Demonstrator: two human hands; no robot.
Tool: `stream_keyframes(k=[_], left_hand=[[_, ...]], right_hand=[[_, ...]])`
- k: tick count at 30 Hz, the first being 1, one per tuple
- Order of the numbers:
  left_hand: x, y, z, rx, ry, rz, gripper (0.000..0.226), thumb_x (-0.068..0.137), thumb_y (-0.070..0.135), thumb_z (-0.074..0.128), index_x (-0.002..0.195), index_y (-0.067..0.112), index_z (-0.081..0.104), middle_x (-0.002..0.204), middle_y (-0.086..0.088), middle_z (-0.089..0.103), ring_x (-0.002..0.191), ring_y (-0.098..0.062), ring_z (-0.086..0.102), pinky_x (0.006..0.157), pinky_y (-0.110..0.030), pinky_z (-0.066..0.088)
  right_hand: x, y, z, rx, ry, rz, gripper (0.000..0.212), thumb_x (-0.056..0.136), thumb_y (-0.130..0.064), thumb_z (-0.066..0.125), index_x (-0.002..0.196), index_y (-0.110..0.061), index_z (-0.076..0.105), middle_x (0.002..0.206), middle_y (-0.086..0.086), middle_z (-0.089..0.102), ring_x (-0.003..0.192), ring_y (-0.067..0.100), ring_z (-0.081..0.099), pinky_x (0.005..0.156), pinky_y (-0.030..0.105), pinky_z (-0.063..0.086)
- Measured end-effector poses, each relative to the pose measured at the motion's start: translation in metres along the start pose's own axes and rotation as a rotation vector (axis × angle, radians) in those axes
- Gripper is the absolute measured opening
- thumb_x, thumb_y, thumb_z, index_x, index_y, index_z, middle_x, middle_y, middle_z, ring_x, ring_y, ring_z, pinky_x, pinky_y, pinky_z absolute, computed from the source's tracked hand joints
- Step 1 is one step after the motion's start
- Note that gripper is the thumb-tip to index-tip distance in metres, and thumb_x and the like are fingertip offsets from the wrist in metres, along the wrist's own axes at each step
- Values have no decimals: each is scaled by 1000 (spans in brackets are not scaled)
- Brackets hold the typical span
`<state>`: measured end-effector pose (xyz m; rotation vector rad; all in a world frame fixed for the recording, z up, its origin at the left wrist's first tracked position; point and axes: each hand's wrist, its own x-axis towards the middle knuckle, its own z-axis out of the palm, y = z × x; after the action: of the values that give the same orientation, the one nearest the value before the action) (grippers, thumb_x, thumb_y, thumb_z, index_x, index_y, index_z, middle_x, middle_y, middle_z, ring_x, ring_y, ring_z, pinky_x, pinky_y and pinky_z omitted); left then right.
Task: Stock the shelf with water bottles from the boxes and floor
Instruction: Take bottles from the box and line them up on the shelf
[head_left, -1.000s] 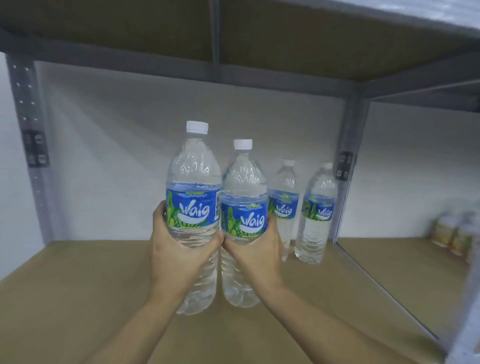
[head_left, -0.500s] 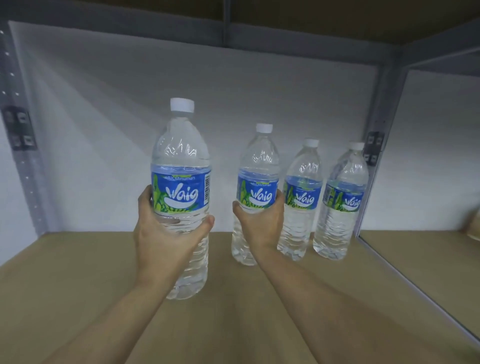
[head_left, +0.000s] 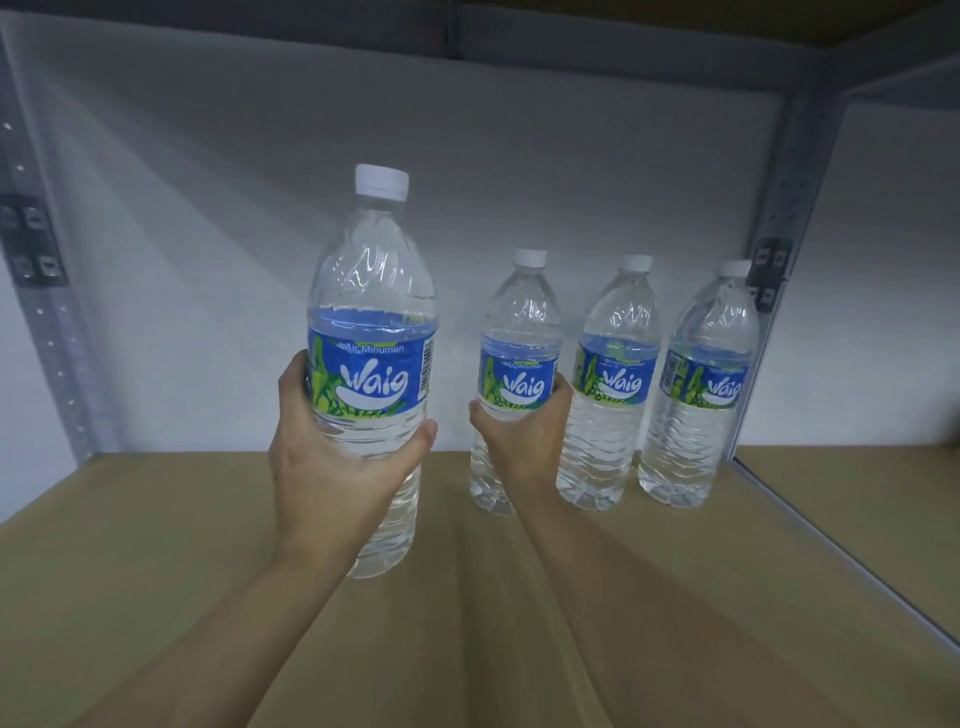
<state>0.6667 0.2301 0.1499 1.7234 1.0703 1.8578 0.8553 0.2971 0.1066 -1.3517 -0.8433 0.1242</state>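
My left hand (head_left: 332, 467) grips a clear water bottle (head_left: 371, 291) with a blue label and white cap, held upright above the brown shelf board (head_left: 156, 571). My right hand (head_left: 519, 441) is wrapped around a second bottle (head_left: 519, 322) farther back, whose base sits at the shelf's rear. To its right, two more bottles (head_left: 615, 364) (head_left: 704, 374) of the same kind stand in a row against the white back wall.
Grey metal uprights stand at the left (head_left: 31, 249) and right (head_left: 779, 223) of the bay, with a grey beam (head_left: 467, 41) overhead. A neighbouring shelf board (head_left: 857, 493) continues to the right beyond the upright.
My right hand has carried its bottle back and right into the row beside the two standing bottles. The left hand's bottle stays raised nearer me, and the view has shifted left.
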Motion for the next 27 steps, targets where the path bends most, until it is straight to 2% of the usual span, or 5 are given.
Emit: stream_keyframes(k=[2,11,18,21,27], left_hand=[[1,0,1,2,3,4,97,53,28,93,134,25,40,115,16,60,97,13,57,83,-2,41],[5,-6,0,1,18,25,98,54,29,93,135,26,39,117,13,61,104,-6,62,92,-26,48],[6,-20,2,-24,32,-21,101,52,33,94,136,30,37,118,13,58,105,2,58,91,-20,47],[8,-26,8,5,24,-45,107,50,39,94,139,32,34,122,11,53,120,-18,50,97,-38,47],[14,-35,16,48,-22,-63,105,54,28,93,142,29,35,116,14,48,121,-17,39,90,-29,37]], right_hand=[[3,3,2,25,-13,-9,96,61,-24,90,138,-17,33,114,-5,52,101,14,60,86,29,55],[8,8,17,2,-11,14,102,55,-36,89,136,-27,27,122,-1,50,112,21,57,92,44,56],[8,11,12,-7,-56,2,104,61,-29,90,142,-21,25,129,1,49,115,18,56,96,33,53],[4,12,-1,-54,-138,-21,104,67,-27,88,148,-22,22,136,-7,45,118,8,50,95,23,42],[-16,38,-24,-318,-362,114,94,68,-53,80,144,-28,33,134,-8,52,121,14,54,101,35,47]])
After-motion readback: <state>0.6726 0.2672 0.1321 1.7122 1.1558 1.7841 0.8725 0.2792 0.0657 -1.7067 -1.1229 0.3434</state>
